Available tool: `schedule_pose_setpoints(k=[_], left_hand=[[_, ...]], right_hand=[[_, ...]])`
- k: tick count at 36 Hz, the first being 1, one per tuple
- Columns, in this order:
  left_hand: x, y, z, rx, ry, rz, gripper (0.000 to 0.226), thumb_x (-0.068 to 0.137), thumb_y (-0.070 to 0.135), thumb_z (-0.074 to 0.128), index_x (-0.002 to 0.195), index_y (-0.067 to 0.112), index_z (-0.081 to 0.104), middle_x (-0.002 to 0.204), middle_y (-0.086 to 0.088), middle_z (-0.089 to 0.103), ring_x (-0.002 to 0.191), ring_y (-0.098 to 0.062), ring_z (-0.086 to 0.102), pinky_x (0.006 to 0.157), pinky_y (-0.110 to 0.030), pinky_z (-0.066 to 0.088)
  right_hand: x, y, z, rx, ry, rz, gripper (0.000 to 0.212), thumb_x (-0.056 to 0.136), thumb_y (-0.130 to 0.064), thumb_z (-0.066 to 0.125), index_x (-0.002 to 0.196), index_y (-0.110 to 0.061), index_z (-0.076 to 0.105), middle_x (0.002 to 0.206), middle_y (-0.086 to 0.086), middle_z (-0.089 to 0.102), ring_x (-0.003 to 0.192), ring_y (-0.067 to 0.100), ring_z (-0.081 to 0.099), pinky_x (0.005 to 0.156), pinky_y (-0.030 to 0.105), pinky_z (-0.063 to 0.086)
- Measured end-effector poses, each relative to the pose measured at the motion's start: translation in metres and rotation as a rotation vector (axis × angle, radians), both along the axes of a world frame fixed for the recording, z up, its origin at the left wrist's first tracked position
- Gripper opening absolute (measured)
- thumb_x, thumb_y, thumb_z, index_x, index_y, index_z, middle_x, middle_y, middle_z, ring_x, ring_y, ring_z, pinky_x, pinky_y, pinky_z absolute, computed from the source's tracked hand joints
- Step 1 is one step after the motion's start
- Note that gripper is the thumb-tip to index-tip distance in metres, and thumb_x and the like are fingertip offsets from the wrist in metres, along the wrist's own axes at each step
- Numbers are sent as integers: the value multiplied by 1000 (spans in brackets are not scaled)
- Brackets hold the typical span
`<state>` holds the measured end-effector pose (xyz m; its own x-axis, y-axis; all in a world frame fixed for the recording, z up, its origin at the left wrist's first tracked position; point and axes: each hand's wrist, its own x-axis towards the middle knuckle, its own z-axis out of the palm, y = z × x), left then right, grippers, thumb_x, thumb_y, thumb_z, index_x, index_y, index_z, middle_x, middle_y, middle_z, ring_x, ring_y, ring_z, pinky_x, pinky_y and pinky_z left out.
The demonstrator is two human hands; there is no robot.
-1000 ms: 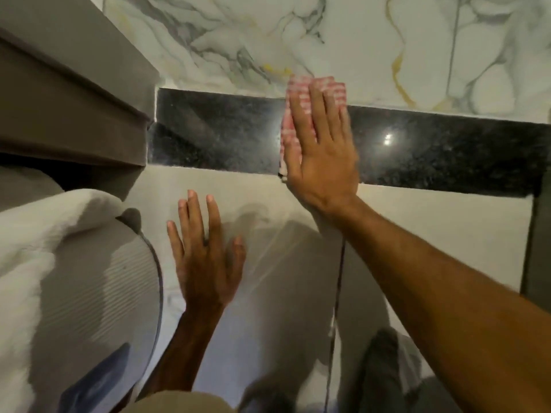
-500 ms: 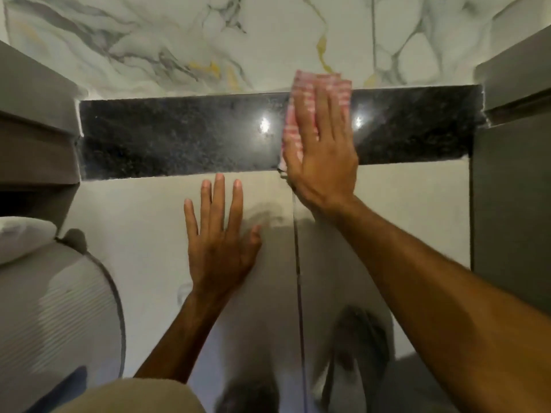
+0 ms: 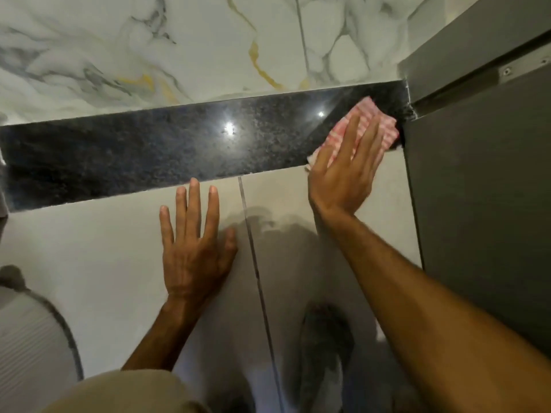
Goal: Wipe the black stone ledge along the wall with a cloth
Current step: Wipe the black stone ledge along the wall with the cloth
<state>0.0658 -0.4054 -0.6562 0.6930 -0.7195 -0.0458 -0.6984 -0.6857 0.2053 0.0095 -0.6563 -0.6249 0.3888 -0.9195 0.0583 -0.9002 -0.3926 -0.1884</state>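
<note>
The black speckled stone ledge [image 3: 149, 156] runs across the view below the marble wall. At its right end lies a pink-and-white checked cloth [image 3: 380, 120], pressed flat under my right hand [image 3: 343, 174], whose fingers lie spread on top of it. The cloth touches the grey panel at the ledge's end. My left hand [image 3: 193, 248] rests flat, fingers apart, on the pale tiled face below the ledge, holding nothing.
A dark grey partition panel [image 3: 477, 189] closes off the right side. White marble wall tiles [image 3: 179, 49] with grey and gold veins rise behind the ledge. A ribbed grey-white round object [image 3: 29, 338] sits at the lower left. A tile joint [image 3: 253, 263] runs down the pale face.
My right hand has slid the cloth rightward along the ledge to its right end by the grey panel. The view has shifted right. My left hand stays flat on the tiles.
</note>
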Motion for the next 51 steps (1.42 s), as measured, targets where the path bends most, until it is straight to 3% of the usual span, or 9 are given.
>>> schedule_pose_setpoints(k=[4, 7, 12, 17, 22, 34, 42, 47, 51], left_hand=[[0, 0, -5, -15, -25, 0, 71, 114, 54, 25, 174, 15, 21, 182, -19, 13, 171, -36, 7, 138, -58, 3], [0, 0, -1, -12, -1, 7, 73, 114, 55, 24, 173, 13, 24, 182, -20, 14, 170, -36, 6, 137, -61, 6], [1, -1, 7, 20, 19, 2, 75, 113, 56, 21, 171, 9, 29, 180, -25, 19, 168, -43, 16, 134, -68, 16], [1, 0, 3, -7, -7, -6, 73, 113, 53, 26, 172, 11, 25, 181, -22, 15, 169, -41, 14, 136, -64, 11], [1, 1, -3, -33, -27, -14, 72, 114, 52, 27, 173, 13, 22, 182, -21, 14, 170, -38, 11, 138, -59, 5], [1, 1, 1, -30, 3, 7, 72, 111, 51, 32, 172, 11, 27, 181, -21, 16, 169, -40, 14, 134, -66, 15], [-1, -1, 0, -28, -61, 17, 69, 114, 48, 33, 172, 12, 28, 180, -23, 21, 167, -41, 20, 137, -61, 10], [2, -3, 8, -32, -14, 22, 71, 108, 45, 40, 169, 10, 35, 178, -24, 27, 165, -43, 26, 133, -67, 22], [2, -3, 10, -47, 3, 33, 69, 109, 44, 37, 169, 10, 36, 178, -22, 27, 165, -41, 25, 133, -66, 22]], right_hand=[[36, -35, -7, -13, -42, 210, 63, 115, -39, 30, 174, -17, 29, 183, 16, 25, 171, 37, 22, 140, 51, 29], [6, -11, -1, -36, -30, 383, 62, 117, -32, 32, 175, -12, 24, 185, 16, 18, 174, 38, 11, 144, 50, 15], [-59, 37, 10, 140, 21, 212, 68, 112, -47, 30, 176, -22, 23, 185, 9, 21, 172, 33, 19, 140, 52, 29], [-14, -17, 6, 89, -27, 81, 65, 114, -43, 38, 174, -19, 30, 182, 16, 27, 170, 38, 25, 137, 53, 34], [16, -79, 2, 20, 22, 58, 64, 116, -40, 32, 174, -12, 26, 182, 21, 21, 172, 39, 19, 142, 50, 17], [-37, -9, 12, 90, 76, -48, 69, 116, -47, 31, 176, -16, 19, 185, 16, 12, 174, 36, 11, 143, 48, 20], [28, -60, -1, 55, 102, 30, 68, 119, -45, 30, 177, -15, 12, 185, 20, 8, 174, 39, 7, 143, 50, 13], [-28, -1, 11, 113, 51, 271, 69, 116, -40, 43, 177, -26, 13, 187, 5, 13, 174, 29, 14, 140, 44, 26], [-38, 13, 10, 91, 88, 191, 68, 115, -35, 47, 176, -19, 21, 185, 12, 18, 173, 33, 17, 139, 53, 28]])
